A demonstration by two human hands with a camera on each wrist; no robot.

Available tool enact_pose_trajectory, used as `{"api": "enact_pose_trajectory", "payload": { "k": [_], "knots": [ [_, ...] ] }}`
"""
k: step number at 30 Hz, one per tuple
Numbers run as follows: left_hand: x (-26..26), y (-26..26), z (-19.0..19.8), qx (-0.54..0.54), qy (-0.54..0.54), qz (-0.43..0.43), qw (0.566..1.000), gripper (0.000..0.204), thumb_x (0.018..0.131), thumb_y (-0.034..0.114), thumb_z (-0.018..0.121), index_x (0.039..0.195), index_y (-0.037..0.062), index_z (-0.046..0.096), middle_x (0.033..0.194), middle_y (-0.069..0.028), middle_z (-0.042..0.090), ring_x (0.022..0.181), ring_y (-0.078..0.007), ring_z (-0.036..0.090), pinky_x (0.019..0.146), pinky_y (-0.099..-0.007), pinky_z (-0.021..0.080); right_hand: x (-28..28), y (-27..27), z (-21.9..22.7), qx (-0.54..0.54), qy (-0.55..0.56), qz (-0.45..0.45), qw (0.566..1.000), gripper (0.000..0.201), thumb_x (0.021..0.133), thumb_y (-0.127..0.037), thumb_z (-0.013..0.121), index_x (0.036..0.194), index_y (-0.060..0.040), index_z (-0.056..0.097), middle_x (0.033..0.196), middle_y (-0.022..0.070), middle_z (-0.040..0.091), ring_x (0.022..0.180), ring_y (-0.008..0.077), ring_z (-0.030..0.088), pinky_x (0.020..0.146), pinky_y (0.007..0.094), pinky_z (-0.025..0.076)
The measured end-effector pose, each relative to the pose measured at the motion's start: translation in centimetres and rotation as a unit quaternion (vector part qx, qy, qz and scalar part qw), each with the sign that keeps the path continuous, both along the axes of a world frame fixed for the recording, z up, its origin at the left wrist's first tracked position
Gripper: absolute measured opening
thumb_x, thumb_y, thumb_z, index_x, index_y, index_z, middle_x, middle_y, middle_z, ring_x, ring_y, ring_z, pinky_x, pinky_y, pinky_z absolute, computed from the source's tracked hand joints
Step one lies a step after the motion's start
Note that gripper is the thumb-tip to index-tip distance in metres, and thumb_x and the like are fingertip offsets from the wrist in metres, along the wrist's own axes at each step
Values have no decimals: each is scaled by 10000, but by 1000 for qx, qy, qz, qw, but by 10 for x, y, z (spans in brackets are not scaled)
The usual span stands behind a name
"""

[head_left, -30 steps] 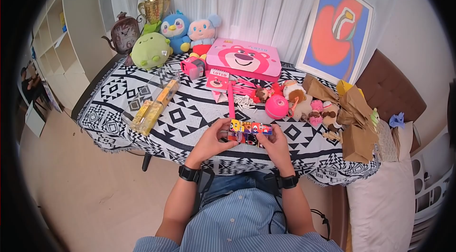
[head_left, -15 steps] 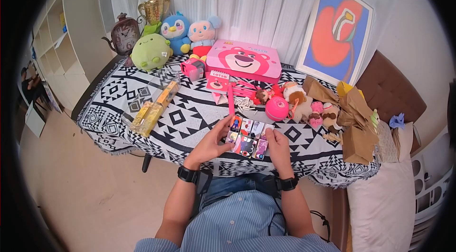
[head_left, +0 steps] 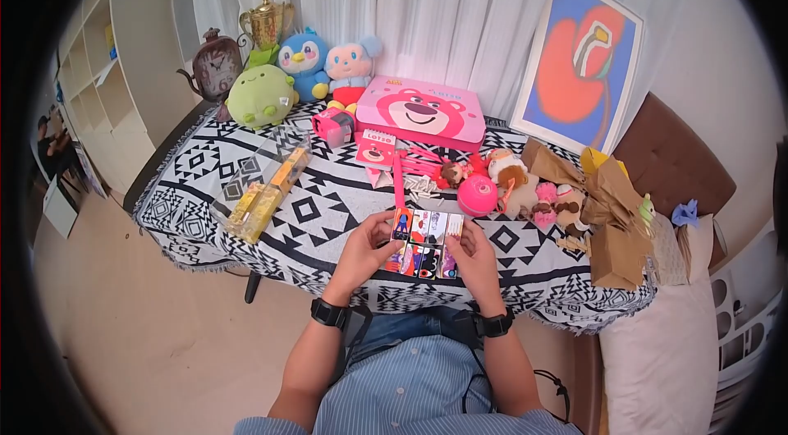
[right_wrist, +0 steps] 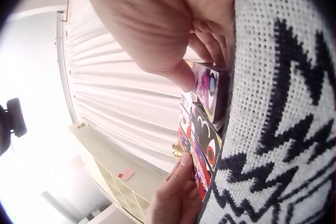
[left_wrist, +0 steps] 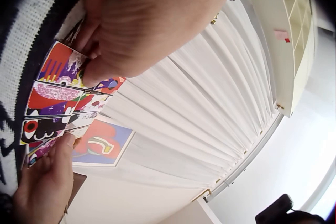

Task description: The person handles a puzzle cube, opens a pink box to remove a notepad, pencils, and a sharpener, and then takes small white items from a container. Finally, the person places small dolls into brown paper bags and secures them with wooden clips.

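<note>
A flat panel of several colourful printed blocks (head_left: 428, 248) lies between both hands near the table's front edge. My left hand (head_left: 361, 253) grips its left side, thumb on the printed face. On the opposite side my right hand (head_left: 478, 258) holds it, thumb on top and fingers curled around the edge. Seams run between the blocks (left_wrist: 55, 91) in the left wrist view. From the right wrist, the end block (right_wrist: 208, 88) under my right thumb looks slightly offset from its neighbours. The undersides are hidden.
Behind the panel are a pink ball (head_left: 477, 194), small white pieces (head_left: 421, 187) and a pink bear box (head_left: 420, 113). A clear package with yellow contents (head_left: 267, 195) lies left. Plush toys (head_left: 260, 96) stand at the back; brown paper (head_left: 617, 254) sits right.
The panel was tipped up with its edge showing, then swung to show its printed face; now it lies lower and straighter. My right hand has shifted down along its side.
</note>
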State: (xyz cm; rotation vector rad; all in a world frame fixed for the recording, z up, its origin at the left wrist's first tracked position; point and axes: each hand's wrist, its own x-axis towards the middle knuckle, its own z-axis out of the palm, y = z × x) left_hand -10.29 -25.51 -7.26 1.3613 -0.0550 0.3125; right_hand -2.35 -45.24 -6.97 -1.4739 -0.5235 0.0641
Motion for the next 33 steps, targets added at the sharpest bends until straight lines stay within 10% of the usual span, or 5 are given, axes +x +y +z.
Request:
{"api": "enact_pose_trajectory", "payload": {
  "k": [33],
  "knots": [
    [-1, -8, 2, 241, -20, 122, 963, 471, 785, 63, 724, 1177, -66, 496, 1096, -110, 532, 1024, -200, 597, 893, -303, 490, -3, -5, 2, -87, -22, 65, 994, 609, 841, 2, 654, 1356, 48, 333, 1164, 116, 579, 1007, 143, 587, 862, 274, 484]
  ]
}}
